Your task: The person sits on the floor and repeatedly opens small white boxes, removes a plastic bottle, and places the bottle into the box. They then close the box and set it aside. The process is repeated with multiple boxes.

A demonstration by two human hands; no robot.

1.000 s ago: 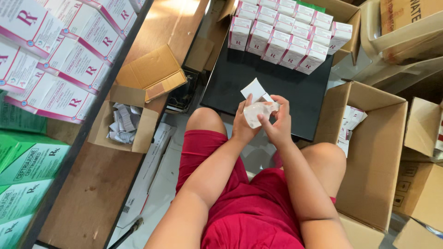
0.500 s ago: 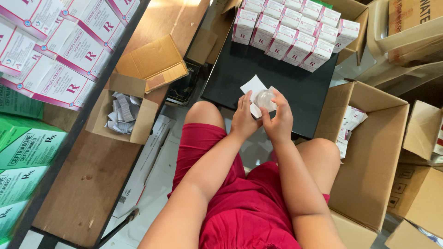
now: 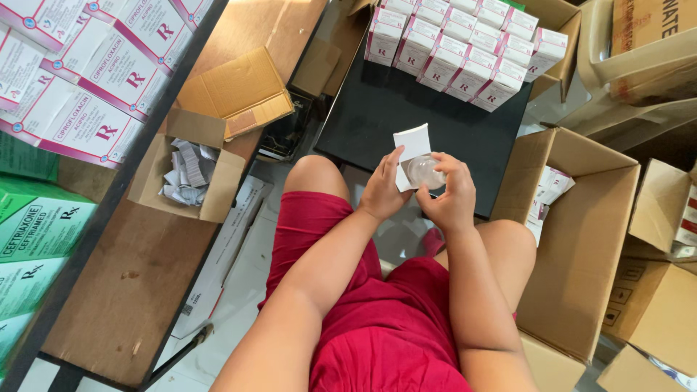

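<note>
White card and clear glass are meeting between the two hands: the left hand [image 3: 383, 190] is holding a small white carton [image 3: 411, 150] with its end flap standing open, while the right hand [image 3: 449, 196] is gripping a small round clear vial [image 3: 423, 171] and pressing it against the carton's mouth. Both hands are closed on their things and sitting close together, fingers nearly touching, above the knees and just in front of the black table [image 3: 377, 116]. To do this well, the left hand should be keeping the carton square and the flap bent clear, and the right should be lining the vial's end up with the opening so it is sliding straight in rather than catching an edge; a light grip seems wise, since the carton looks thin and likely to crush. The vial is looking glassy and pale, with a bright glint on it; whether it is carrying a cap or label is too small to tell. The carton is plain white on the sides showing. At the far edge of the table, finished cartons [image 3: 465, 51], white with pink bands, are standing upright in tight rows. An open brown box [image 3: 581, 239] is sitting to the right with a few similar packs inside, and a smaller box [image 3: 190, 174] holding folded paper leaflets is lying to the left.
</note>
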